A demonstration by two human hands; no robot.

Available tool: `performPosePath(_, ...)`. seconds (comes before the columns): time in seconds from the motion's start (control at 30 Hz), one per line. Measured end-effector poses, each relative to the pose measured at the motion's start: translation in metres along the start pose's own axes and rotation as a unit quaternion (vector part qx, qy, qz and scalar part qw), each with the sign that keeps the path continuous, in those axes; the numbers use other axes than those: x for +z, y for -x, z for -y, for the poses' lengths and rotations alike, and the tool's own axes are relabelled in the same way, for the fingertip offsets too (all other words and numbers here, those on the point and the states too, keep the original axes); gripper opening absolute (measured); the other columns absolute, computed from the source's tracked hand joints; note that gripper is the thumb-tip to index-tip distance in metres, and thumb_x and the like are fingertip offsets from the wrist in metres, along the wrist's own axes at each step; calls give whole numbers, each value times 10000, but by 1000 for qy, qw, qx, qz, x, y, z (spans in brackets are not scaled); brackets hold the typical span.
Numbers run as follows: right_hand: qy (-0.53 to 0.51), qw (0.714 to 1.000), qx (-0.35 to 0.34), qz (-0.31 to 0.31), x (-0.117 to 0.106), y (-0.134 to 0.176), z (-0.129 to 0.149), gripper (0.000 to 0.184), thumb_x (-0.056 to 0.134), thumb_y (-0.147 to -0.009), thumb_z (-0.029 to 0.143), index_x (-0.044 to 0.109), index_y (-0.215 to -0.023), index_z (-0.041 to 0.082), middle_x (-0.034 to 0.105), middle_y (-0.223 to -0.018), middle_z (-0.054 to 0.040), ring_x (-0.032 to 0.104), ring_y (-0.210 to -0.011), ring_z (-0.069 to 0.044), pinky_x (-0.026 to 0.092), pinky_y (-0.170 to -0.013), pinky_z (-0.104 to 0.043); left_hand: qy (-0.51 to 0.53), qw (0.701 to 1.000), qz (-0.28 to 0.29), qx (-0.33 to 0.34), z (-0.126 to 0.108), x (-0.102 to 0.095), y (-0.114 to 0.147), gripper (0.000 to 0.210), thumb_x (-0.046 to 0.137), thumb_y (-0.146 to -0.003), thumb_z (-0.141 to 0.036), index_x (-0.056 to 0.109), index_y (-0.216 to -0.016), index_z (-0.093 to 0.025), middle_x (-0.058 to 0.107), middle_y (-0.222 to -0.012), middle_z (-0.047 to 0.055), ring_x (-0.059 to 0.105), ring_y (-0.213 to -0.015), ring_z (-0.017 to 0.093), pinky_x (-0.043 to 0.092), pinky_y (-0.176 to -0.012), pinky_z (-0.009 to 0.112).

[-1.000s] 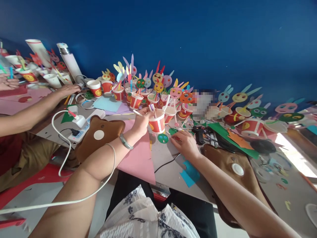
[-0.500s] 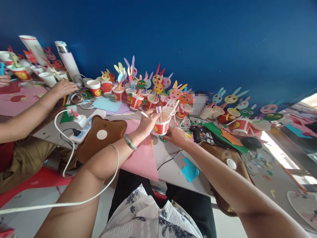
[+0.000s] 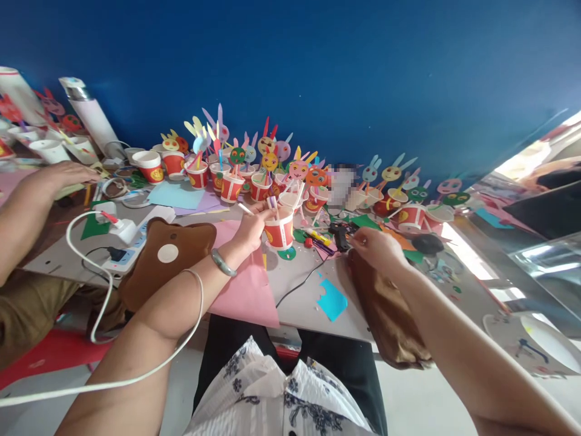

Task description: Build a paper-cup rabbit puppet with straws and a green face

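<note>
My left hand grips a red and white paper cup just above the table. Sticks stand up inside the cup, one of them purple-striped, and a thin white stick pokes out between my fingers. Below the cup lies a green paper disc. My right hand reaches out to the right with its fingers curled onto a black glue gun; the fingertips are partly hidden. Yellow and purple pens lie left of the gun. A pink paper sheet is under my left forearm.
Several cups with paper rabbit faces line the blue wall. A power strip and brown hot-water bag lie at left, another brown bag at right. A white cable crosses my left arm. A co-worker's hand is at far left.
My right hand has left the underside of the cup and moved right to the glue gun. My left hand still holds the cup. The view has turned slightly right.
</note>
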State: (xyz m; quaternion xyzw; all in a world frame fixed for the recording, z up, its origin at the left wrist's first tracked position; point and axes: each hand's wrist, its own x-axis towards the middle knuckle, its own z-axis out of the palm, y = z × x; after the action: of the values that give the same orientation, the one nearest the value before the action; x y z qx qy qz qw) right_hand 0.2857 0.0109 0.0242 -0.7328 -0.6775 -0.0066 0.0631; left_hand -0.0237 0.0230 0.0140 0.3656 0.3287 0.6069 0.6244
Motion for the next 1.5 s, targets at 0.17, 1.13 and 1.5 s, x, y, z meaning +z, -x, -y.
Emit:
performPosePath(0.17, -1, 999, 23, 25, -13, 18, -51, 172, 570, -846, 338, 683, -828, 209, 703, -724, -65, 585, -676, -205, 373, -629, -315, 39, 999, 24, -11, -1, 2, 2, 313, 871, -544, -324, 704, -759, -170, 776, -835, 51, 722, -894, 251, 525, -795, 340)
performPosePath(1.13, -52, 993, 93, 53, 27, -43, 3, 506, 698, -796, 371, 514, -1212, 147, 722, -1074, -173, 697, -1042, -356, 550, -855, -470, -28, 993, 43, -102, 20, 0, 5, 120, 763, -627, -204, 704, -727, -173, 704, -686, 22, 665, -667, 174, 490, -627, 275)
performPosePath(1.5, -614, 775, 125, -84, 18, 1, -20, 441, 821, -678, 336, 525, -1000, 275, 679, -810, 22, 667, -676, -163, 609, -653, -310, -48, 990, 59, -122, 22, 0, 8, 138, 723, -617, -227, 706, -744, -173, 684, -685, 19, 608, -628, 142, 459, -614, 262)
